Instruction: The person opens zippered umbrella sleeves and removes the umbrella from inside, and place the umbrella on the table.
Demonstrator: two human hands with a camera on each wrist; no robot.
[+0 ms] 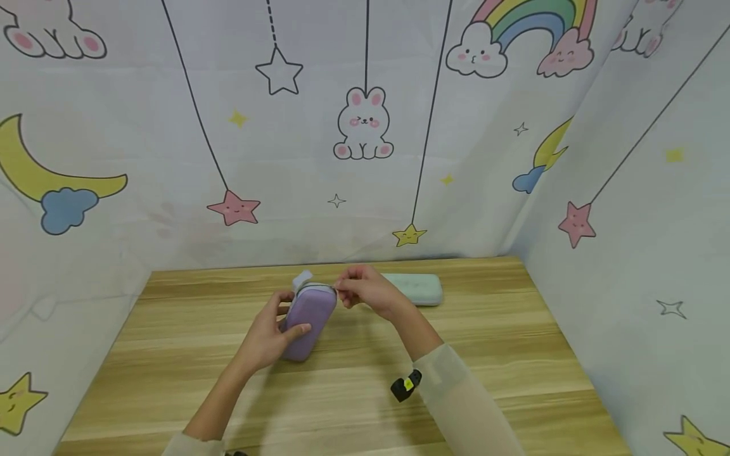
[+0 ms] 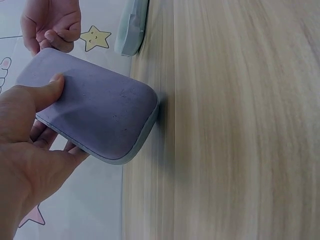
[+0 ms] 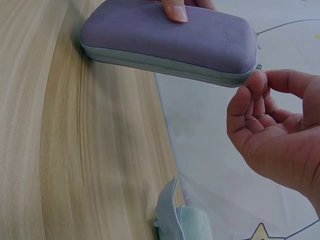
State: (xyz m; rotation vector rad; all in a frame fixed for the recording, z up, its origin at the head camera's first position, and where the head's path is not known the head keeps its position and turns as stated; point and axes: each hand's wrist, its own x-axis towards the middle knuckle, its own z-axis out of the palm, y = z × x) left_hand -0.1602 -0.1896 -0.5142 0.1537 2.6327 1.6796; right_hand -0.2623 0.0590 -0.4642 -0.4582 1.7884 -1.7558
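Observation:
A purple zip case point(image 1: 312, 313) stands tilted on its end above the wooden table, with a pale green zipper band point(image 3: 150, 62) around its side. My left hand point(image 1: 272, 334) grips it, thumb across the purple face and fingers behind. At its upper corner my right hand point(image 1: 367, 292) pinches the zipper pull between thumb and index finger; the fingertips mostly hide the pull. A light strap point(image 1: 302, 277) sticks out behind the case's top. In the right wrist view the case's zipper side looks closed along its visible length.
A mint green case point(image 1: 421, 289) lies at the back of the wooden table point(image 1: 485, 354), just behind my right hand; a grey strap point(image 3: 171, 215) shows on its end. A white cloth point(image 1: 319, 171) printed with cartoons hangs behind the table and along its sides.

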